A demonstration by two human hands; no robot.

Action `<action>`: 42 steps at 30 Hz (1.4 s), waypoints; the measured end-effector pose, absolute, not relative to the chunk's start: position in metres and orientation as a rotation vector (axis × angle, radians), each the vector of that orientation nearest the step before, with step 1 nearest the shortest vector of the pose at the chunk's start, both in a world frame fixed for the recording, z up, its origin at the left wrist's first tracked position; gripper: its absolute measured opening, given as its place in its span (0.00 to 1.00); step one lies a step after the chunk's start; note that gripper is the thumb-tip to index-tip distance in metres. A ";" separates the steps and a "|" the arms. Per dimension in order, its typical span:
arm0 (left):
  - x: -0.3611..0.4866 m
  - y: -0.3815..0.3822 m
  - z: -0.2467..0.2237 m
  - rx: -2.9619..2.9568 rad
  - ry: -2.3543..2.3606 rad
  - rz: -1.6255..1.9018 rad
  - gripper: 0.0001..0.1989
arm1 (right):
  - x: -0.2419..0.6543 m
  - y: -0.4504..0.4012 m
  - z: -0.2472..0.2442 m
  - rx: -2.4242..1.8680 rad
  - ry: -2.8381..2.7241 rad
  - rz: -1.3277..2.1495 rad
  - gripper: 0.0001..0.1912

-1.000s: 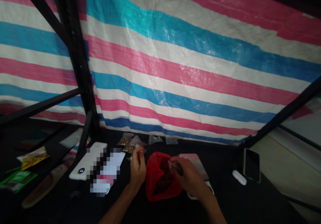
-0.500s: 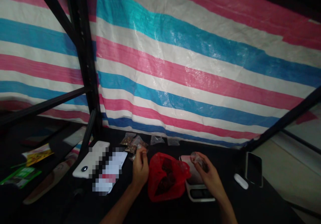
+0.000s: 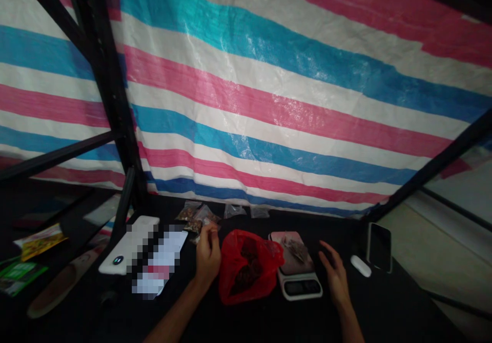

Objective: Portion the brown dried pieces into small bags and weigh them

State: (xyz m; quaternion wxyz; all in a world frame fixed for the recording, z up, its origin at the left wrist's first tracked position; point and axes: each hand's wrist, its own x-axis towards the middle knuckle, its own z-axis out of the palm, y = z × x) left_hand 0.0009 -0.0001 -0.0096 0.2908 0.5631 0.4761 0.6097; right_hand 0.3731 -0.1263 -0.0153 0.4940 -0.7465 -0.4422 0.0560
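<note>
A small clear bag (image 3: 294, 248) with dark contents lies on the pan of a white digital scale (image 3: 302, 287). To its right, my right hand (image 3: 334, 271) is off the scale, fingers apart and holding nothing. Left of the scale stands an open red plastic bag (image 3: 249, 268) with dark brown pieces inside. Beside that bag my left hand (image 3: 208, 250) is closed, fingertips pinched near several filled clear bags (image 3: 194, 217); what it holds, if anything, is too small to name.
Two flat clear bags (image 3: 234, 210) lie at the back by the striped sheet (image 3: 269, 102). A white device (image 3: 130, 245) and a pale sheet (image 3: 161, 263) are at left. A phone (image 3: 379, 247) and a white case (image 3: 360, 265) lie at right. Black frame bars (image 3: 111, 97) rise at left.
My right hand has let go of the small clear bag, which now rests on the scale, and has moved right with its fingers opened. The camera view has shifted slightly.
</note>
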 end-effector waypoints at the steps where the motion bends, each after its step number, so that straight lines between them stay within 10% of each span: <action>1: 0.002 -0.001 -0.010 1.509 1.264 1.622 0.14 | 0.373 -0.125 -0.019 -1.817 -1.075 0.124 0.32; 42: 0.010 -0.040 0.067 1.974 0.796 1.264 0.10 | 0.165 -0.088 0.075 -1.330 -1.412 0.273 0.20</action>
